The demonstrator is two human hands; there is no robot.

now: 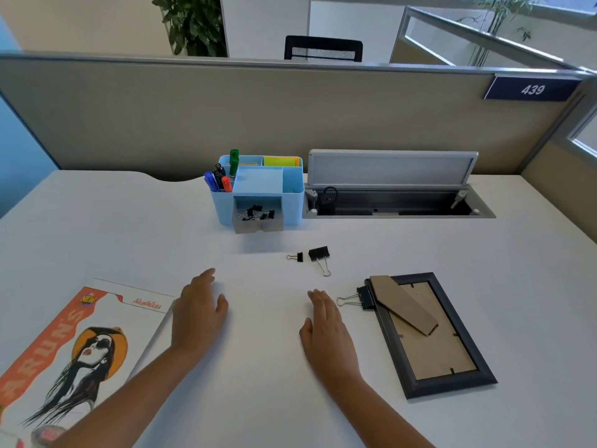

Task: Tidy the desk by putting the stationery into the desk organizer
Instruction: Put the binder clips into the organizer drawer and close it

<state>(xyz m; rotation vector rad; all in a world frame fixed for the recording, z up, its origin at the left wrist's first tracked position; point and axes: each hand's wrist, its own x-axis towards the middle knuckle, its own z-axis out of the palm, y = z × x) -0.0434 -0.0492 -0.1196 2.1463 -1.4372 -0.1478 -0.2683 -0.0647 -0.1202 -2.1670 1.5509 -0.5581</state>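
Note:
A light blue desk organizer [292, 205] stands at the back of the white desk, with markers [219, 180] in its left cup and its small front drawer [258, 219] pulled out, holding several black binder clips. On the desk in front lie a small binder clip [297, 257] and a larger one [320, 257]. A third large binder clip [358, 298] lies against the left edge of a picture frame. My left hand [198, 310] and my right hand [326, 324] rest flat on the desk, fingers apart, holding nothing, just short of the clips.
A picture frame [433, 334] lies face down at the right. A magazine [71, 354] lies at the left near the desk edge. An open cable tray [397, 202] with a raised lid sits right of the organizer. A partition wall [258, 114] closes the back.

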